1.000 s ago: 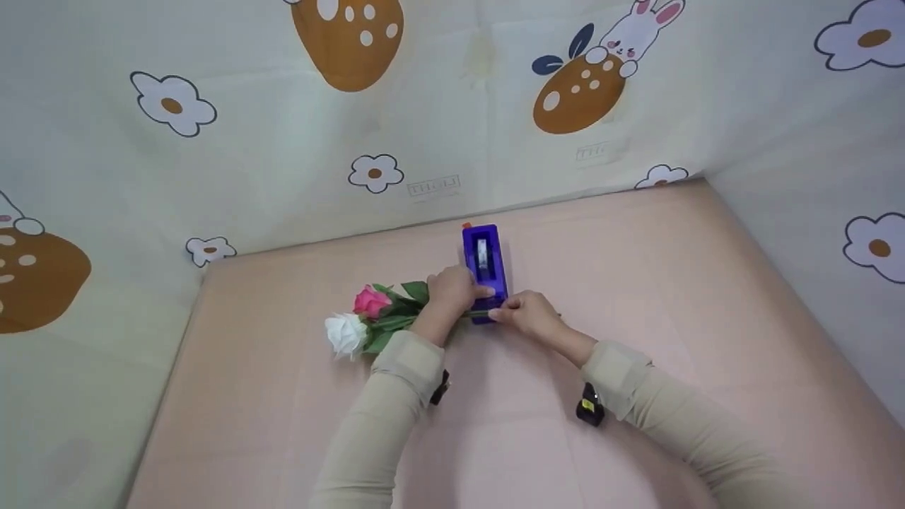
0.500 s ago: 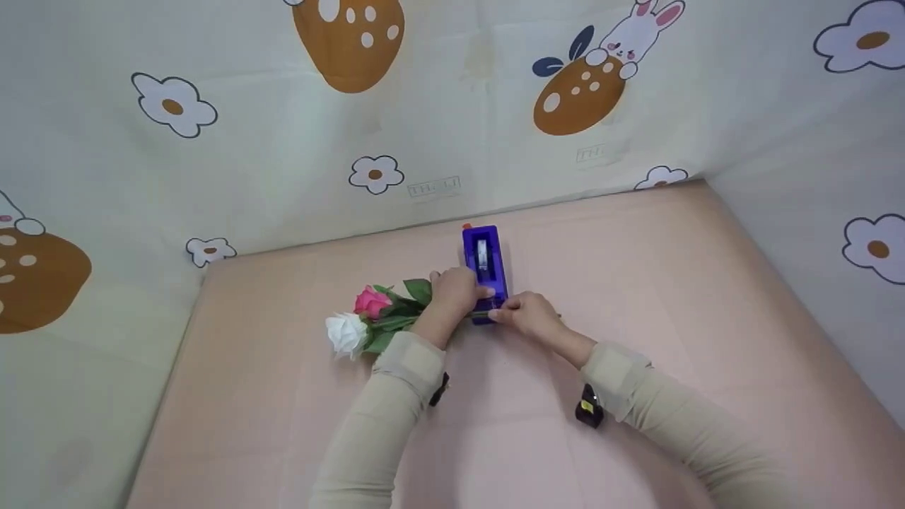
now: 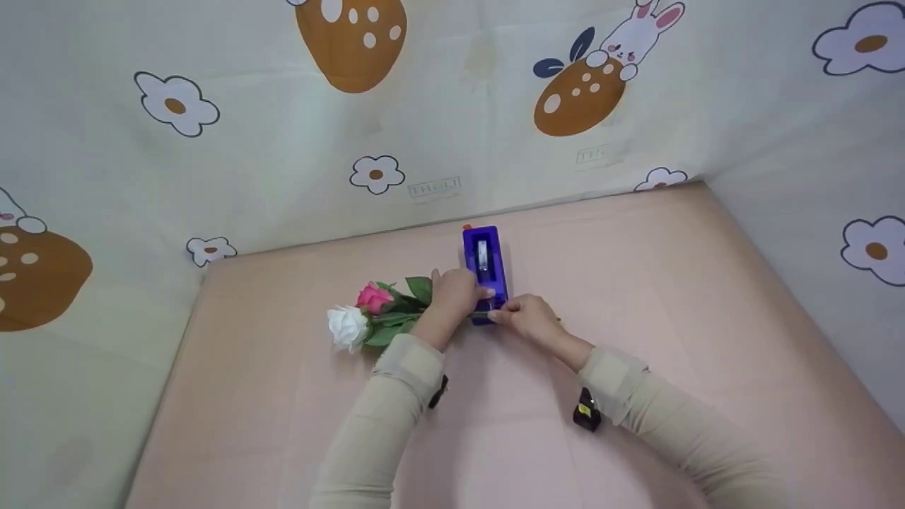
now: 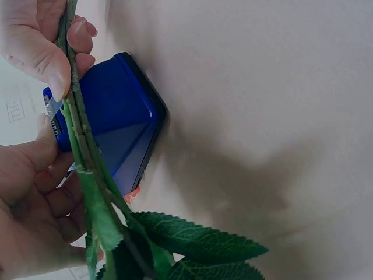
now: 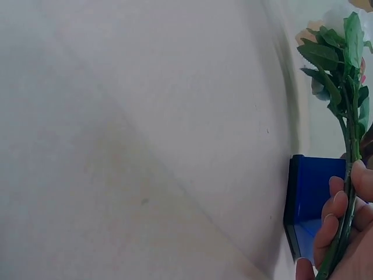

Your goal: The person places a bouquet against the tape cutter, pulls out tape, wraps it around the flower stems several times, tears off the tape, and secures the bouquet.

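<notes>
A blue-purple tape dispenser [image 3: 497, 267] stands lengthwise in front of me, with a roll of tape in its well. My left hand [image 3: 454, 291] grips its near part, the thumb on top close to the cutter end. Across that near end lie the green stems [image 4: 83, 131] of artificial roses, a white rose [image 3: 348, 327] and a pink rose [image 3: 374, 298] pointing left. My right hand [image 3: 532, 318] pinches the stems, fingers curled round them in the right wrist view. By the right thumb, a short piece of clear tape [image 4: 53, 108] shows at the cutter.
The pink-covered table [image 3: 283, 424] meets a patterned cloth wall [image 3: 283, 170] just behind the dispenser. Green leaves [image 4: 198, 236] spread beside my left hand. Dark wrist-camera parts [image 3: 587, 410] hang below both sleeves.
The rose heads have shifted and turned slightly, along with a small movement of my right hand. My left hand and the dispenser stay nearly in place.
</notes>
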Demonstrator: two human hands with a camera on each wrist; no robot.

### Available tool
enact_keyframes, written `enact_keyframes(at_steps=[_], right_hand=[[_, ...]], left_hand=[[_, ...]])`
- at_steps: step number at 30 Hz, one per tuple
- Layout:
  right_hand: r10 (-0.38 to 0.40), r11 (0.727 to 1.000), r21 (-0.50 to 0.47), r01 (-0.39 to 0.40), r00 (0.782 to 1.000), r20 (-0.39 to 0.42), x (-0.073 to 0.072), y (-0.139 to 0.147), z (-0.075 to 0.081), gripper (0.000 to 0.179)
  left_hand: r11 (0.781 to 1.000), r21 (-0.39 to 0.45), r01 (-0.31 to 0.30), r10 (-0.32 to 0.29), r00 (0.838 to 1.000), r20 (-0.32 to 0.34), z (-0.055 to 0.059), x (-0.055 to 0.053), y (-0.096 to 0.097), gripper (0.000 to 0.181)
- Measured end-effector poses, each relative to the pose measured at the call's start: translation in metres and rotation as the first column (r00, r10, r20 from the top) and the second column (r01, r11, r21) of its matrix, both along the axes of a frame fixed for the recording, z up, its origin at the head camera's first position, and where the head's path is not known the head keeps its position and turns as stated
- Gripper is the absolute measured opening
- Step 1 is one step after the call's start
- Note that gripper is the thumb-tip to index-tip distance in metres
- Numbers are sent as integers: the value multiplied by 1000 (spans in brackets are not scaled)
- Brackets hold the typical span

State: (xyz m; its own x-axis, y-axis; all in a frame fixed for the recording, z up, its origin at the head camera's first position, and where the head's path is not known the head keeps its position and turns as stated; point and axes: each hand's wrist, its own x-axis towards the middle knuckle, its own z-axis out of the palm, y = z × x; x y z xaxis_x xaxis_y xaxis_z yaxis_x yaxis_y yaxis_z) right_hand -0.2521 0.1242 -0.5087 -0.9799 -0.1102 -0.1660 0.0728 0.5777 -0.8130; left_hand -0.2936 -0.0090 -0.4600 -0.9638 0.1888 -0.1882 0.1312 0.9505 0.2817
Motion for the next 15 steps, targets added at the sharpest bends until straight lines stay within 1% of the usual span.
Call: enact_keyframes(at_steps=[4, 11, 15], right_hand=[[5, 1000, -3, -5, 1000, -9, 0, -1, 0, 34], [-11, 1000, 29, 11, 1000, 29, -1, -2, 1, 34], [-19, 1000, -21, 20, 999, 43, -1, -3, 0, 31]], left_hand=[[1000, -2, -2, 2, 1000, 11, -1, 0, 0, 44], [1000, -26, -1, 1, 1000, 7, 2, 2, 1, 40], [1000, -31, 0, 1, 1000, 8, 3, 2, 1, 43]])
